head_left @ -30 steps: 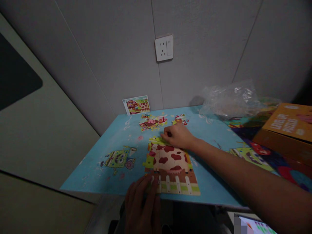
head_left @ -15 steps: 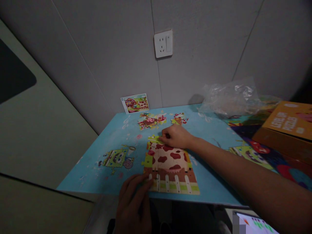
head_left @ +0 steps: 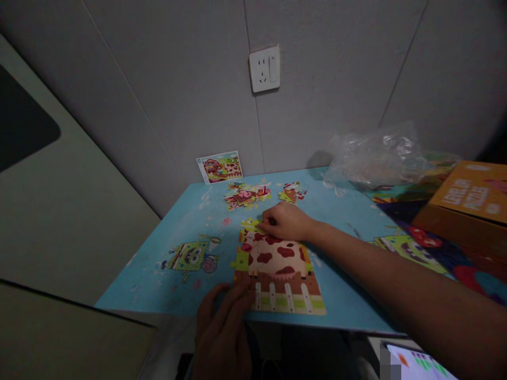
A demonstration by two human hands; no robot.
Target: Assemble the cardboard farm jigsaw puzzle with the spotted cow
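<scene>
Right hand (head_left: 284, 221) bunched on cardboard jigsaw puzzle (head_left: 275, 258) | left hand (head_left: 222, 330) curled at its lower edge | grip unclear | smooth blue worktop (head_left: 158, 293)

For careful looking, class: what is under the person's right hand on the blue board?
The right hand touches the top edge of the jigsaw puzzle, over yellow-green pieces. Beside it shows blue board. What lies beneath the palm is covered.
</scene>
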